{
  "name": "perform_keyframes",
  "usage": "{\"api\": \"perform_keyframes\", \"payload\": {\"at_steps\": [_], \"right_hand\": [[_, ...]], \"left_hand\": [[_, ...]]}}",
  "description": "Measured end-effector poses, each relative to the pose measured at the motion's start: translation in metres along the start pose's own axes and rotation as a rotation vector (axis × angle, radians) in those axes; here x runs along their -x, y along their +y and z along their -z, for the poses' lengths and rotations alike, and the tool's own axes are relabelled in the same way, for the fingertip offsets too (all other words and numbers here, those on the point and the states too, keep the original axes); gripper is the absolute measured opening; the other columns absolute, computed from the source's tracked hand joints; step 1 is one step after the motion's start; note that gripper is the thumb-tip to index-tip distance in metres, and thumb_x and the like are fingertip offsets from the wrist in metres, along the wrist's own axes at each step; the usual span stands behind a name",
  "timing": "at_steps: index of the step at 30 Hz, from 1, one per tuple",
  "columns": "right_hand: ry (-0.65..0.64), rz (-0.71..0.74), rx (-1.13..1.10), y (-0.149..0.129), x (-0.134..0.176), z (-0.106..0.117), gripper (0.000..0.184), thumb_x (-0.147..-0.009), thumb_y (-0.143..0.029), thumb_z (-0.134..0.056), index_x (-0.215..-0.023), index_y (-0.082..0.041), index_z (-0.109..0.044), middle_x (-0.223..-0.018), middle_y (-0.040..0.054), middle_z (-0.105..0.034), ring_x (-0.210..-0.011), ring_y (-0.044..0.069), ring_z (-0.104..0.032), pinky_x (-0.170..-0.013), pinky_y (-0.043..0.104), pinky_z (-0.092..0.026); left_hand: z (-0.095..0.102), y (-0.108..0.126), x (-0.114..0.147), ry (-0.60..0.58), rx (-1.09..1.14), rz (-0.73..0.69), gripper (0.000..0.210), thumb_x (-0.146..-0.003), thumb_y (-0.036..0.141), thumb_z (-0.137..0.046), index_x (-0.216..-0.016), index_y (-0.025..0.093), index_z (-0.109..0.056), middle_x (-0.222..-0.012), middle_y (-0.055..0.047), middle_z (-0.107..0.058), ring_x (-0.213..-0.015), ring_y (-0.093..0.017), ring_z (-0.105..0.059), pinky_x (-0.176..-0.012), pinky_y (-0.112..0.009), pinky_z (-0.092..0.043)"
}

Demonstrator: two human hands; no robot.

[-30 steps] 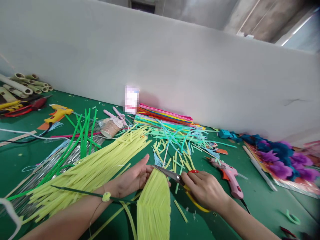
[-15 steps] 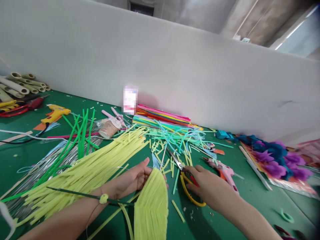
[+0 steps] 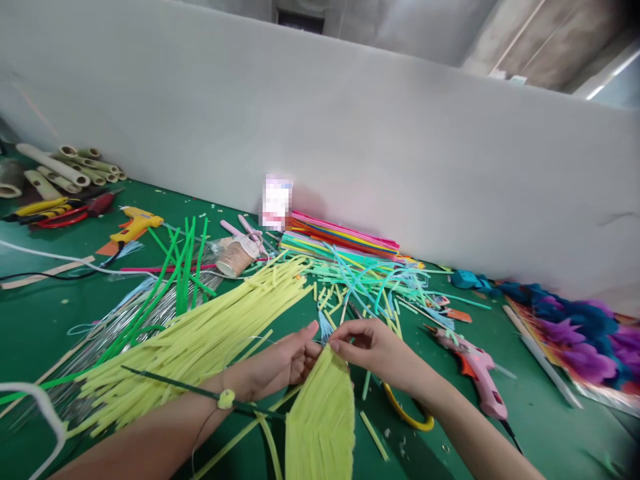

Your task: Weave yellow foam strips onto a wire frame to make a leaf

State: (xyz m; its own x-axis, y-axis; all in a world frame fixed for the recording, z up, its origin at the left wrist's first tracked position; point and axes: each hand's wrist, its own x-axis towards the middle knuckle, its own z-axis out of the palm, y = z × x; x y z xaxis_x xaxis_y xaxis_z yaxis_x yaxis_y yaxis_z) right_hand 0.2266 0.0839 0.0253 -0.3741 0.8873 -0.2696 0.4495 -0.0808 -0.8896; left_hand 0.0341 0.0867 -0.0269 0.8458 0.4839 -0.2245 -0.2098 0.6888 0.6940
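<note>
A yellow-green leaf-shaped piece [image 3: 320, 420], built from pipe cleaners laid side by side, hangs toward me with its tip up. My left hand [image 3: 295, 357] is closed around its upper left edge, partly hidden behind it. At the tip, the thumb and fingers of my right hand [image 3: 373, 347] pinch the piece. Yellow-handled scissors [image 3: 407, 413] lie on the table under my right wrist, mostly covered by the hand. A dark green stem [image 3: 175, 387] crosses my left forearm, where a small yellow-green bead-like knob [image 3: 226, 399] sits.
Yellow pipe cleaners [image 3: 200, 340] lie in a pile at left, beside green ones [image 3: 187, 273]. A twine spool [image 3: 235, 259], a yellow glue gun [image 3: 135, 225] and bamboo tubes [image 3: 75, 167] are farther back. At right lie a pink glue gun [image 3: 477, 370] and purple flowers [image 3: 583, 347].
My right hand has let go of the scissors, which now rest on the table. It has moved left to the leaf tip and pinches it. The view has shifted slightly left.
</note>
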Motion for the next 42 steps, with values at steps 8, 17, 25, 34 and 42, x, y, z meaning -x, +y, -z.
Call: {"api": "perform_keyframes", "payload": {"at_steps": [8,17,25,34,42], "right_hand": [[-0.045,0.032,0.036,0.0,-0.001,0.003,0.016,-0.079,-0.029,-0.062,-0.078,-0.015,-0.068,-0.065,-0.0007,-0.059,-0.058,0.01,-0.049,-0.054,0.021,-0.038],[0.035,0.129,0.105,-0.004,0.0,-0.001,0.01,-0.074,-0.018,-0.058,-0.073,-0.017,-0.067,-0.067,-0.0012,-0.061,-0.062,0.011,-0.05,-0.06,0.024,-0.041],[0.079,0.105,0.068,-0.005,0.0,-0.005,0.012,-0.078,-0.025,-0.059,-0.075,-0.017,-0.068,-0.069,-0.0008,-0.062,-0.064,0.012,-0.051,-0.061,0.024,-0.041],[0.25,0.016,-0.189,0.008,0.017,-0.028,0.031,-0.082,-0.048,-0.061,-0.083,-0.017,-0.066,-0.071,-0.0007,-0.06,-0.065,0.013,-0.053,-0.06,0.024,-0.04],[0.389,0.044,-0.346,0.029,0.017,-0.055,0.032,-0.076,-0.049,-0.068,-0.08,-0.018,-0.062,-0.069,-0.0007,-0.057,-0.062,0.013,-0.051,-0.056,0.024,-0.04]], "left_hand": [[0.0,0.0,0.0,-0.009,-0.027,0.015,0.072,-0.09,0.063,-0.026,-0.092,0.007,-0.072,-0.08,-0.015,-0.071,-0.078,-0.022,-0.065,-0.086,-0.035,-0.044],[-0.001,0.0,0.0,0.008,0.004,0.004,0.069,-0.092,0.06,-0.028,-0.089,0.008,-0.072,-0.079,-0.013,-0.071,-0.072,-0.017,-0.064,-0.076,-0.028,-0.045],[0.0,0.0,0.0,0.008,0.027,-0.011,0.068,-0.092,0.06,-0.029,-0.096,0.007,-0.071,-0.08,-0.014,-0.072,-0.075,-0.02,-0.066,-0.08,-0.032,-0.045],[-0.001,-0.001,0.0,-0.003,0.04,-0.033,0.068,-0.093,0.058,-0.029,-0.097,0.004,-0.07,-0.082,-0.016,-0.072,-0.076,-0.021,-0.068,-0.08,-0.031,-0.046],[0.0,-0.004,-0.002,-0.005,0.026,-0.06,0.064,-0.093,0.056,-0.032,-0.091,0.006,-0.072,-0.078,-0.015,-0.072,-0.073,-0.021,-0.067,-0.078,-0.032,-0.048]]}}
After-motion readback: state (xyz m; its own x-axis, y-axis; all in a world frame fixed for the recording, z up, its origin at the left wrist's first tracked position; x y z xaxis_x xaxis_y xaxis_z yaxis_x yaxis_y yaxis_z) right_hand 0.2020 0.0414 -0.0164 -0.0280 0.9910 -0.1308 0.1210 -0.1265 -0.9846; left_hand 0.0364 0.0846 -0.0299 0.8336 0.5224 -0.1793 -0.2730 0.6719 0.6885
